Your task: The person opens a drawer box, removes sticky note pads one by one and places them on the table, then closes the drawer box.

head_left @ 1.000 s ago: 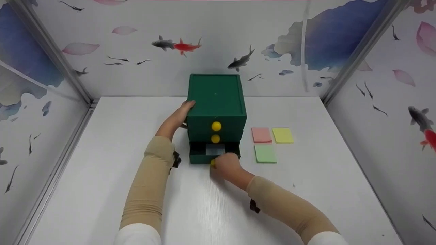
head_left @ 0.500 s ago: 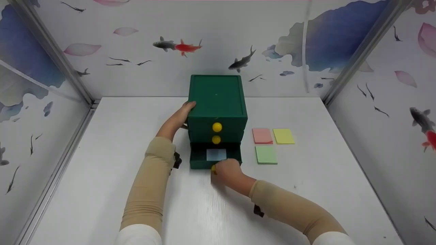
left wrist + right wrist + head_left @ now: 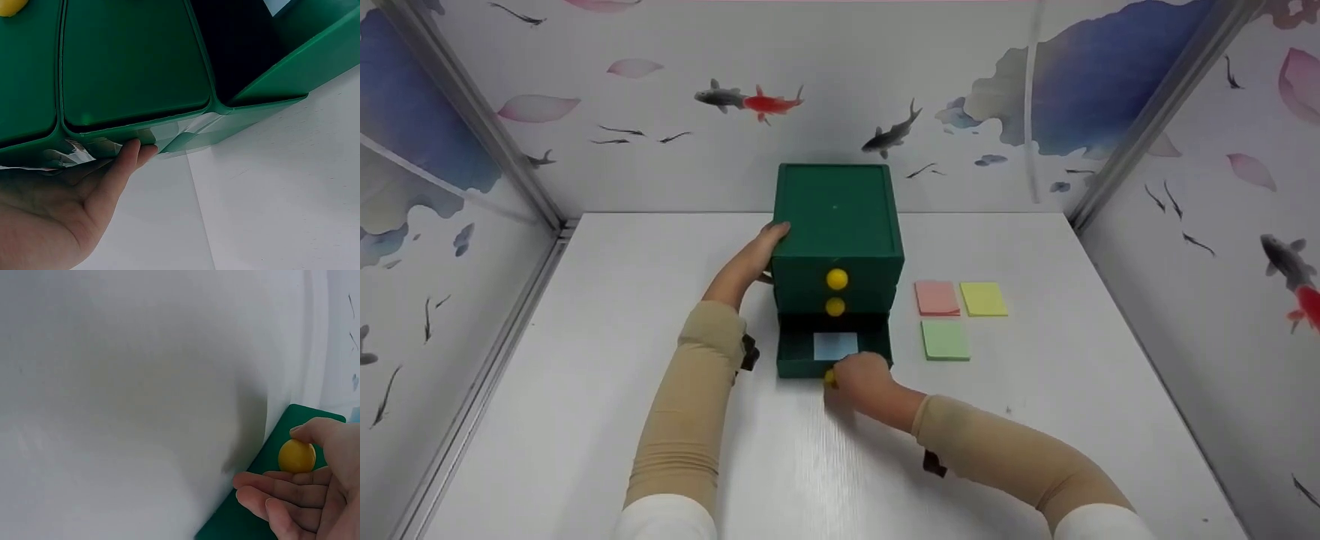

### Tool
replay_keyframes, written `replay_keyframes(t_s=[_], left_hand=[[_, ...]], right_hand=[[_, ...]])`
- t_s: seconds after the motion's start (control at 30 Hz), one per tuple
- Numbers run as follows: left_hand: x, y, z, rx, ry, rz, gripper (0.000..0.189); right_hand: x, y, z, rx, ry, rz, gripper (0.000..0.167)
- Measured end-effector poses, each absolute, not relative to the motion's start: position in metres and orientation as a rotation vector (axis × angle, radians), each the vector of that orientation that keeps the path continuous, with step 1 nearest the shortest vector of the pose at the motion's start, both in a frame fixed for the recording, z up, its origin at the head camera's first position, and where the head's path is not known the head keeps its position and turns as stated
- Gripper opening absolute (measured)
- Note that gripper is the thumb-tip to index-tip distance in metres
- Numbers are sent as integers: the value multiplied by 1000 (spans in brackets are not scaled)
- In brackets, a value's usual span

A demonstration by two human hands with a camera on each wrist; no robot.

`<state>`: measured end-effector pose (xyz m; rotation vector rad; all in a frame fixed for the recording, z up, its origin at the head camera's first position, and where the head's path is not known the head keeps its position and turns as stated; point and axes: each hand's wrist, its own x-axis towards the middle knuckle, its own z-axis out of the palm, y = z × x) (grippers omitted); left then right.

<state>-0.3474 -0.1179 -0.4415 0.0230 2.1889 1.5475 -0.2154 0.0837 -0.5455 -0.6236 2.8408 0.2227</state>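
Note:
A green drawer cabinet (image 3: pixel 836 210) with round yellow knobs stands on the white table. Its bottom drawer (image 3: pixel 796 367) is pulled out, and a pale blue paper square (image 3: pixel 835 346) lies inside. My right hand (image 3: pixel 864 381) pinches that drawer's yellow knob (image 3: pixel 296 457) between thumb and fingers; the head view shows only a sliver of the knob. Against the cabinet's left side rests my left hand (image 3: pixel 751 259), thumb at the top edge. Its fairly straight fingers (image 3: pixel 121 171) touch the side wall where clear tape shows. The two upper drawers are closed.
To the right of the cabinet lie a pink sticky-note pad (image 3: pixel 937 298), a yellow pad (image 3: pixel 983 299) and a green pad (image 3: pixel 946 340). Printed walls (image 3: pixel 660 172) enclose the table (image 3: pixel 607 375) at the back and both sides.
My right hand has drawn the bottom drawer farther out toward me, so more of the blue paper square shows. The left hand has stayed on the cabinet's side.

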Motion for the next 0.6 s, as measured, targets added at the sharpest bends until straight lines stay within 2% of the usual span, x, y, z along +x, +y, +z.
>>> replay_keyframes(t_s=[0.6], left_hand=[[-347, -117, -441, 26, 2204, 1528, 83]], right_hand=[[-197, 84, -545, -647, 2837, 176, 40]])
